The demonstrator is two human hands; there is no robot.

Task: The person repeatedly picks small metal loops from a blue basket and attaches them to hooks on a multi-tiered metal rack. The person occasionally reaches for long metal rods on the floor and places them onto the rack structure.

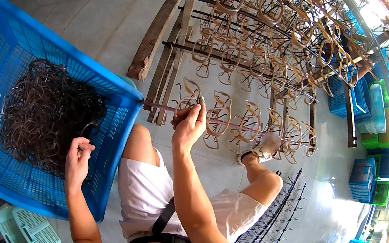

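My right hand (189, 123) is raised at the lowest rod (234, 125) of a rack, among tan, looped, spectacle-like frames (219, 115) hanging in a row. Its thumb and fingers are pinched together around a small dark piece I cannot identify, close to the leftmost frame. Over the right side of a blue plastic crate (119, 160), my left hand (78, 161) has its fingers curled together; a small dark bit shows between them, too small to name. A tangled heap of dark brown curved pieces (42, 118) lies inside the crate.
Above stand more rack rows of tan frames (268, 8) on dark bars, held by wooden posts (160, 29). Bare spiked rods (277, 211) lie on the floor at right. A pale green basket (27, 227) is at lower left; blue crates (363, 179) stand far right.
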